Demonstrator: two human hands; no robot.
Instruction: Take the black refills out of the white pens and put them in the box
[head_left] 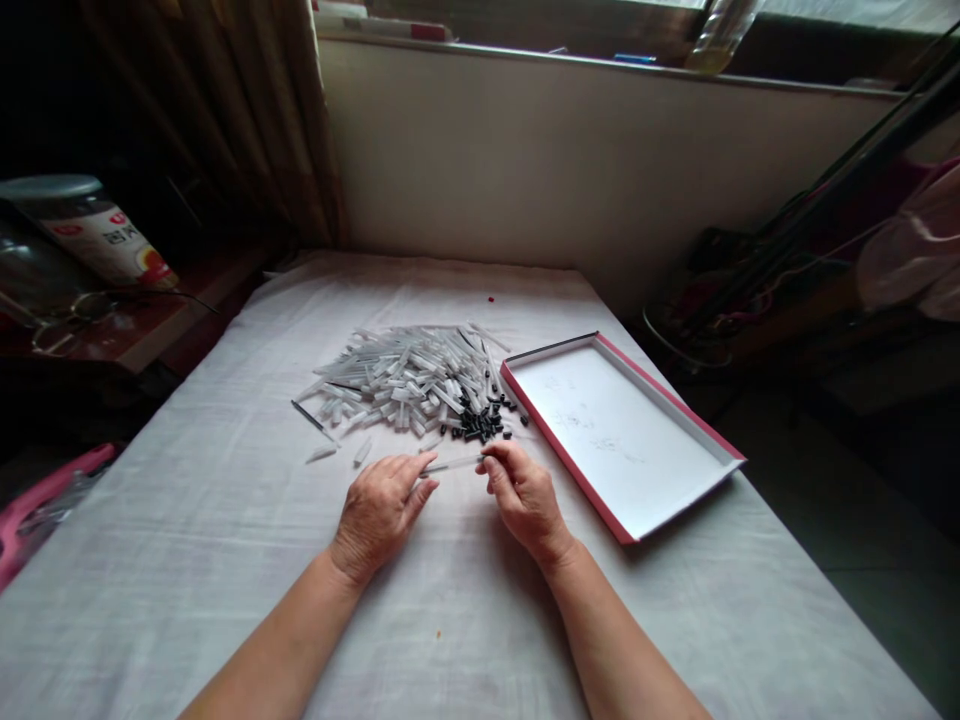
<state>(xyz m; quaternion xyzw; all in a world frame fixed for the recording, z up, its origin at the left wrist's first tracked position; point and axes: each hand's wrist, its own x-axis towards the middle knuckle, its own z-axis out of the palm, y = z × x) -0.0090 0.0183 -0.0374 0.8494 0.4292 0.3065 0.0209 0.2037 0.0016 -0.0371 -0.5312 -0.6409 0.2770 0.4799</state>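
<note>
A thin clear pen barrel (pixel 459 462) with a dark line along part of it spans the gap between my two hands, just in front of the pile. My left hand (pixel 381 508) pinches its left end between thumb and fingers. At the other end, my right hand (pixel 527 498) is closed with the fingertips together; a small dark bit shows there. Behind them lies a heap of translucent pen barrels (pixel 409 375). Small black plugs (pixel 481 418) are gathered at the heap's right front edge. A dark thin refill (pixel 309 415) sticks out at the heap's left.
To the right lies a shallow white tray (pixel 571 468) with red sides and dark specks inside. White cloth (pixel 247 560) covers the table. A tiny red piece (pixel 491 299) sits at the back. On the left, a labelled jar (pixel 97 235) and glasses (pixel 71 325) rest on a side surface.
</note>
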